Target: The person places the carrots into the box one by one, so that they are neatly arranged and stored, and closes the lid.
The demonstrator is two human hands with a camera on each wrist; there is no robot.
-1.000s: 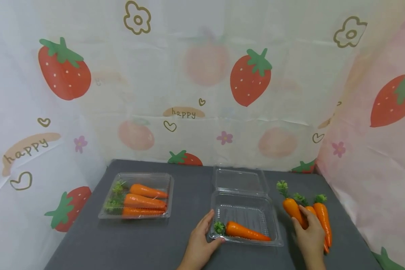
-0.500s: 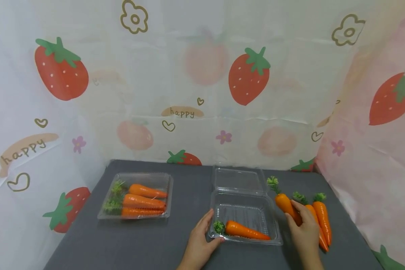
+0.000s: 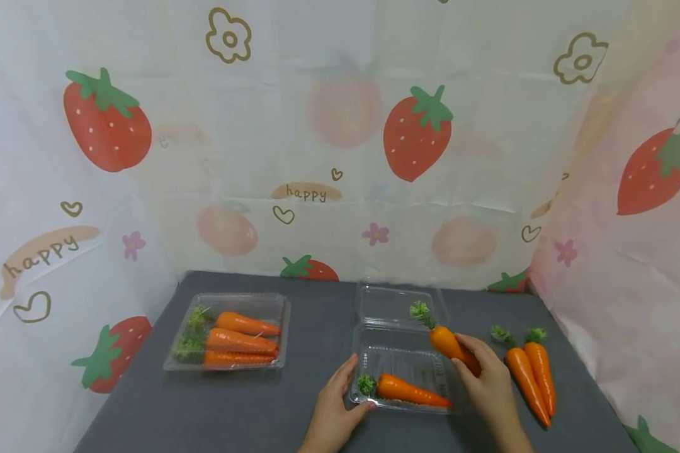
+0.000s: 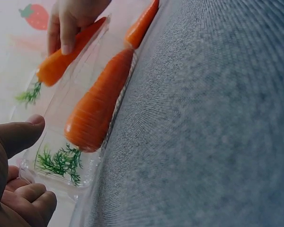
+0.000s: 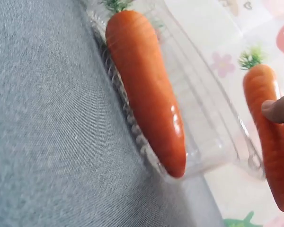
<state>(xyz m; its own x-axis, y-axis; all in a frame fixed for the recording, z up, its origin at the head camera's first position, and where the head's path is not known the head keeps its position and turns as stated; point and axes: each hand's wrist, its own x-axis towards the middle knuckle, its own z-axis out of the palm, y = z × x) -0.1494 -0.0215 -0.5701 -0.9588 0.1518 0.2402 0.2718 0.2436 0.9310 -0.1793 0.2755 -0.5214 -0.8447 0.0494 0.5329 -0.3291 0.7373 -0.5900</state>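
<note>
My right hand [image 3: 487, 377] pinches an orange carrot [image 3: 445, 341] with a green leafy top, holding it tilted over the right side of a clear plastic clamshell box [image 3: 396, 352]. The right wrist view shows the thumb on this carrot [image 5: 270, 137]. Inside the box, along its front wall, lies another carrot [image 3: 410, 390], its top to the left. My left hand [image 3: 334, 406] rests at the box's front left corner, thumb and fingers spread about it; the left wrist view shows the hand [image 4: 19, 175] there too. The box's lid [image 3: 399, 304] is folded back behind it.
To the right, two carrots [image 3: 529, 377] lie side by side on the grey tabletop [image 3: 311, 327]. A closed clear box [image 3: 286, 327] with several carrots inside stands at the left. Strawberry-patterned cloth [image 3: 328, 239] hangs behind and at both sides.
My right hand has carried its carrot leftward, away from the two others and over the open box. My left hand has stayed at the box's corner.
</note>
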